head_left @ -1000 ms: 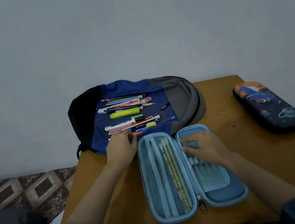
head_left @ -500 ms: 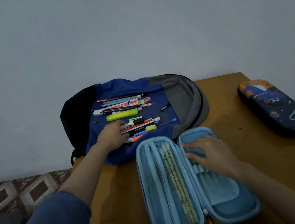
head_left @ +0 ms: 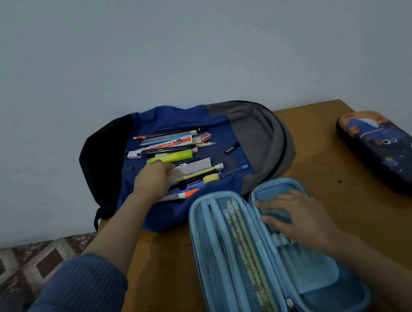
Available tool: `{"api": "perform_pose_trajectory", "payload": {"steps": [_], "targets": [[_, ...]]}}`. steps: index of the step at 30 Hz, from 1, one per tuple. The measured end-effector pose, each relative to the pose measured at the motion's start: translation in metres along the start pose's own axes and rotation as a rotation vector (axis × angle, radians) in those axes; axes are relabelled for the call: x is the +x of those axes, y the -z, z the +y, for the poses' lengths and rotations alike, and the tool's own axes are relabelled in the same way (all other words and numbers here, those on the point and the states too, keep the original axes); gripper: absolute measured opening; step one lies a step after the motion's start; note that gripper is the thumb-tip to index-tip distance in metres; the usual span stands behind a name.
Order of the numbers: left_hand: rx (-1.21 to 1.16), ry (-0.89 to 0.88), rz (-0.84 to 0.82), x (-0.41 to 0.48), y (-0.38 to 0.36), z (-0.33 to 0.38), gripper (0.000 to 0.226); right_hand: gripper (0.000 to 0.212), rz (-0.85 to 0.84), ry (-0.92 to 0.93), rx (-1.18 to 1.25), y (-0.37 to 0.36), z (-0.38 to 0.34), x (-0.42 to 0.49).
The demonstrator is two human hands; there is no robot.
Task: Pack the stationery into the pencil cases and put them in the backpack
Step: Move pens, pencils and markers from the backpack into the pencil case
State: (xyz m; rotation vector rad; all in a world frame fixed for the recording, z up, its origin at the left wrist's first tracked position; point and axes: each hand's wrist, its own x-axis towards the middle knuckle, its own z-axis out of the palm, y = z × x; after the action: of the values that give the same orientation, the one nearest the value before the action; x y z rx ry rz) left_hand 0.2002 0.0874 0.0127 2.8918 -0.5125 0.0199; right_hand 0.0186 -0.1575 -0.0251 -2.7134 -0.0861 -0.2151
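Observation:
A blue and grey backpack (head_left: 255, 130) lies flat at the back of the wooden table (head_left: 378, 235). Several pens, highlighters and erasers lie spread on it. My left hand (head_left: 152, 180) pinches a flat white box (head_left: 193, 168) and lifts it from that pile. A light blue pencil case (head_left: 249, 266) lies open in front, with yellow pencils (head_left: 246, 247) behind the mesh of its left half. My right hand (head_left: 297, 219) presses flat on the case's right half. A dark space-print pencil case (head_left: 393, 150) lies closed at the right.
A pale wall stands right behind the backpack. The table's left edge drops to a patterned tile floor (head_left: 23, 267). Bare wood shows between the two pencil cases.
My left hand has moved from the near edge of the stationery pile deeper into it and lifted the white box. The right hand has stayed on the open case.

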Motion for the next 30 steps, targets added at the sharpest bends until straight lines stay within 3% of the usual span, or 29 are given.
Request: {"api": "perform_pose_trajectory", "payload": {"steps": [6,12,15,21,23,26,30], "targets": [[0.011,0.01,-0.03,0.007,0.001,0.002,0.035,0.065,-0.009,-0.015,0.0,0.001,-0.001,-0.001],[-0.052,-0.074,0.184,-0.002,0.003,0.01,0.014,0.052,-0.002,-0.02,0.009,0.0,-0.001,0.0],[-0.097,-0.106,0.083,-0.009,0.005,0.018,0.009,0.068,0.025,-0.008,0.03,-0.001,-0.001,0.0],[-0.073,-0.107,-0.03,-0.016,0.003,0.024,0.022,0.072,0.038,-0.003,0.03,-0.002,-0.001,-0.001],[-0.067,-0.097,-0.029,-0.017,0.002,0.027,0.023,0.066,0.041,0.003,0.028,-0.001,-0.002,-0.001],[-0.061,-0.09,-0.014,-0.018,0.001,0.029,0.022,0.04,0.016,-0.019,0.022,0.0,-0.002,0.0],[-0.042,-0.098,0.021,-0.023,-0.001,0.03,0.016,0.037,-0.018,-0.031,0.005,0.002,-0.004,0.0]]}}
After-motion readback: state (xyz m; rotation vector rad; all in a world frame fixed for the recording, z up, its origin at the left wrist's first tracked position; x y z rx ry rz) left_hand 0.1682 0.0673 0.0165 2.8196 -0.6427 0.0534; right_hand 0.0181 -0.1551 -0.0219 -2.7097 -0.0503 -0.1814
